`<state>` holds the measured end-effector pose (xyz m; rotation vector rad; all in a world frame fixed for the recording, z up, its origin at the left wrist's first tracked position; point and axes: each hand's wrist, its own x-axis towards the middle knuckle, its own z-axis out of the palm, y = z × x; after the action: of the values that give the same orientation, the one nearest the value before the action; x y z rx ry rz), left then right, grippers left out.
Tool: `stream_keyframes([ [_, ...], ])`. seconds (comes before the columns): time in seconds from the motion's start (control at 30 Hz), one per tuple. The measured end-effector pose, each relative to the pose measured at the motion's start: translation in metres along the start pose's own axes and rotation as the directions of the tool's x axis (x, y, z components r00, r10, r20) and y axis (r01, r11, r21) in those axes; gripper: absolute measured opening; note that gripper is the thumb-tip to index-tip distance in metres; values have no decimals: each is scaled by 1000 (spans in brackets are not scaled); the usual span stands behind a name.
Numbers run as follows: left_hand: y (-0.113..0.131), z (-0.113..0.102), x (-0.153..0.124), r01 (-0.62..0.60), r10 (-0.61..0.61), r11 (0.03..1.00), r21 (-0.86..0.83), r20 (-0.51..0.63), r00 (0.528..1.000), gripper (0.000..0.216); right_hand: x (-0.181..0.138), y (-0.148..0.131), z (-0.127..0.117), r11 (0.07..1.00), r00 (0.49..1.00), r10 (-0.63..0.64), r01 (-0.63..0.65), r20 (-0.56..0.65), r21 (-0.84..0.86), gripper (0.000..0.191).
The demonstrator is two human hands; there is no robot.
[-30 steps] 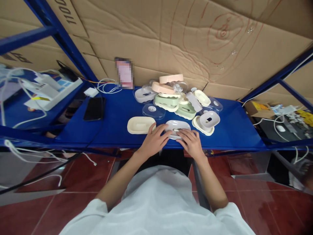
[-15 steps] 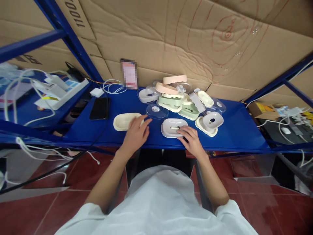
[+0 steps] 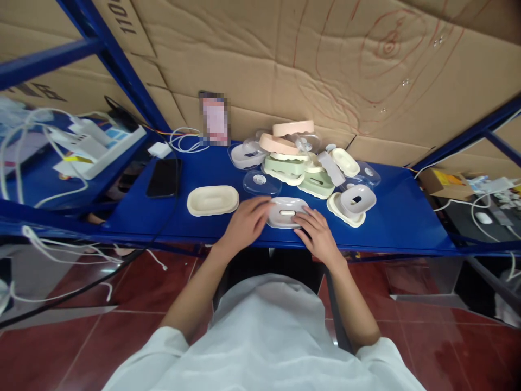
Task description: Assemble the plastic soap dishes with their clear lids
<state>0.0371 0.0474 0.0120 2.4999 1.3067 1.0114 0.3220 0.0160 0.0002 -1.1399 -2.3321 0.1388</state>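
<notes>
A pale grey-white oval soap dish with a slot in its middle lies on the blue tabletop in front of me. My right hand grips its right side, fingers over the rim and thumb at the front edge. At the dish's left end is my left hand, fingers stretched towards the rim and apparently touching it, palm hidden. To the left sits a cream oval base, free of both hands. Behind the dish lies a clear plastic lid with a round label.
Peach, green, cream and grey dish parts are piled at the back. On the right a grey slotted insert rests on a cream piece. A black phone and a white charger lie left. Blue shelf posts flank the cardboard wall.
My left hand has moved right, from the cream base to the left end of the grey-white soap dish. My right hand stays at that dish's right side.
</notes>
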Motion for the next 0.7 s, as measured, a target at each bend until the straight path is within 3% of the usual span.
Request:
stream_keyframes([
  [0.07,-14,-6,15,84,-82,994,74,-32,996,48,-1,-2,1,996,999,35,-37,-24,-85,37],
  [0.13,-25,-7,27,130,-137,978,166,31,990,53,-2,-2,2,992,996,70,-75,-49,-105,38],
  [0.2,-30,-6,30,126,-153,962,240,96,984,53,-3,-2,2,994,995,82,-86,-60,-69,38],
  [0.3,-30,-6,18,94,-125,959,269,103,987,44,-4,-1,2,998,995,65,-67,-82,-18,35],
  [0.43,-27,-10,2,156,-150,978,135,-54,987,42,-5,-3,1,998,992,58,-59,-110,-14,32],
  [0.5,-23,-11,0,169,-159,984,63,-146,977,42,-5,-4,2,996,990,82,-85,-113,-22,42],
  [0.57,-15,-10,0,98,-97,995,6,-139,986,38,-3,-5,4,991,983,126,-131,-132,-31,66],
  [0.63,-4,-6,-1,-11,9,999,-42,-52,999,34,-1,-4,5,987,977,148,-156,-156,-43,86],
  [0.7,7,-1,-3,-91,92,994,-60,19,996,32,2,-3,6,991,983,118,-126,-140,-49,86],
])
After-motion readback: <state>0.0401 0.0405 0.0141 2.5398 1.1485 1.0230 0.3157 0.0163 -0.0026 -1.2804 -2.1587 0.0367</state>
